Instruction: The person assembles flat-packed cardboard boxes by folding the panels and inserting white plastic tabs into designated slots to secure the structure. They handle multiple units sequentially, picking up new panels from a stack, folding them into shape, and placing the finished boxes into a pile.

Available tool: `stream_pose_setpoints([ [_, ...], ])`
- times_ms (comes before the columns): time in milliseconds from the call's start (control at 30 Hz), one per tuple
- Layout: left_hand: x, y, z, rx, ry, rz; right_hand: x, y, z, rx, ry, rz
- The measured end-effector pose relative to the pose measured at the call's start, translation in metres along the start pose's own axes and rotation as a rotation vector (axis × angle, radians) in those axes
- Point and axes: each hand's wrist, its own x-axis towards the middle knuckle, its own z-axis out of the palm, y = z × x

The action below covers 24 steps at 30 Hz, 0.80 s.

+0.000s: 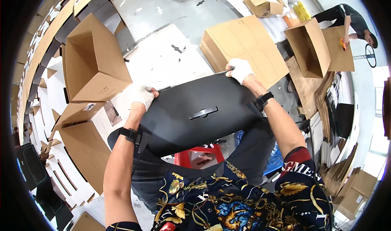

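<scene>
A black, bowed sheet (175,115), probably card, lies across my lap with a slot-shaped cut-out (204,113) in its middle. My left hand (140,95), in a white glove with bare fingertips, pinches its far left corner. At the far right corner my right hand (240,71), gloved the same way, grips the edge between thumb and fingers. The sheet's near edge rests close to my thighs. Just beyond it is a white flat surface (171,64) with small black scraps (176,49) on it.
Open cardboard boxes (85,64) stand at the left, and a stack of brown die-cut sheets (248,43) sits ahead to the right. A red stool (185,157) and a blue crate (274,159) are under and beside me. Another person (350,21) works by a box at far right.
</scene>
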Motion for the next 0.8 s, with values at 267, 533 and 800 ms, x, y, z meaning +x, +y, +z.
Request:
stream_pose_setpoints([
  [267, -0.009, 0.014, -0.002, -0.121, -0.020, -0.032, -0.005, -0.009, 0.002, 0.045, -0.002, 0.078],
  [533, -0.003, 0.020, 0.010, -0.225, -0.250, 0.069, -0.003, 0.001, 0.011, -0.152, -0.010, -0.098],
  [800, 0.025, -0.004, 0.054, -0.301, -0.207, 0.135, -0.009, -0.002, 0.013, -0.187, 0.020, -0.120],
])
